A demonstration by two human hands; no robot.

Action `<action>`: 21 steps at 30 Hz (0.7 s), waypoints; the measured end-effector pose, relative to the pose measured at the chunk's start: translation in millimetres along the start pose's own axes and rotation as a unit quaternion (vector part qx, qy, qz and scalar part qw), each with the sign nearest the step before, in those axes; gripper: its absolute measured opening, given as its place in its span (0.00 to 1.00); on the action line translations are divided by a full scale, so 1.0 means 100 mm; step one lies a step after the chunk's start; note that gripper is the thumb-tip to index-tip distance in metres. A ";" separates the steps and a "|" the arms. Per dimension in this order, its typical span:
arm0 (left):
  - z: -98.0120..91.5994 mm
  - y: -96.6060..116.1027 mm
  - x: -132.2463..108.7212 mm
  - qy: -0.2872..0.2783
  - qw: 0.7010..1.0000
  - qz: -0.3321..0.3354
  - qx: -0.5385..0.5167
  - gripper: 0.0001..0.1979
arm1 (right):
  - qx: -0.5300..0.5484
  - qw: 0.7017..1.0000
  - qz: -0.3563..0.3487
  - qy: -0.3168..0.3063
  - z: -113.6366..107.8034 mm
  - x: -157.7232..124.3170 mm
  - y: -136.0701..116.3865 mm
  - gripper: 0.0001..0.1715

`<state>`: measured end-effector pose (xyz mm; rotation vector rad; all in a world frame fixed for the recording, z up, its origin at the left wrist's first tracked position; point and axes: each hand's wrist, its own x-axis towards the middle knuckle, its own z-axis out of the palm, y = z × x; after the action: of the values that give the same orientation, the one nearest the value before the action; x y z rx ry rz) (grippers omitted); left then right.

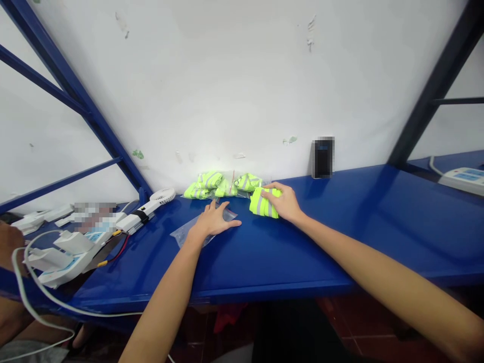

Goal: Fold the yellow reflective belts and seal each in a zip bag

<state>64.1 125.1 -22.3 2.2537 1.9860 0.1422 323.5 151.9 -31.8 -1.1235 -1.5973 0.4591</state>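
My right hand (285,202) grips a folded bundle of fluorescent yellow cloth with grey reflective stripes (260,205), perhaps a safety vest, just above or on the blue table (302,247). Its thumb and fingers close over the bundle's right side. To the left, my left hand (216,220) lies with fingers spread over a clear plastic zip bag (183,233), covering part of it. Behind both hands, several similar yellow bundles (204,185) lie against the wall, some inside clear bags.
A white handheld fan (163,195) and a white power strip (64,267) with plugs and cables crowd the left side. A dark phone-like object (322,159) leans on the wall at right. Blue metal posts (94,106) frame the table. Another person's hand (10,247) shows at far left.
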 end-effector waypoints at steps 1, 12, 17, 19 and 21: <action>0.01 -0.01 0.01 0.012 1.000 -0.004 -0.010 0.54 | 0.006 1.000 -0.003 -0.003 0.01 -0.01 -0.01 0.19; 0.04 0.11 -0.01 0.114 0.985 0.102 -0.076 0.45 | 0.089 0.995 0.042 0.003 0.06 -0.01 -0.02 0.21; 0.02 0.37 -0.09 0.165 0.950 0.243 -0.105 0.43 | 0.139 0.986 0.090 0.005 0.10 0.01 -0.02 0.21; 0.02 0.43 -0.10 0.180 0.942 0.269 -0.091 0.45 | 0.162 0.980 0.116 -0.029 0.10 -0.01 -0.06 0.20; 0.03 0.46 -0.10 0.191 0.933 0.297 -0.066 0.46 | 0.180 0.973 0.113 -0.089 0.10 -0.04 -0.12 0.17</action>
<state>108.2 109.6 -18.0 2.8159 1.2867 0.7999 309.1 145.4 -28.7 -1.0072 -1.4672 0.9828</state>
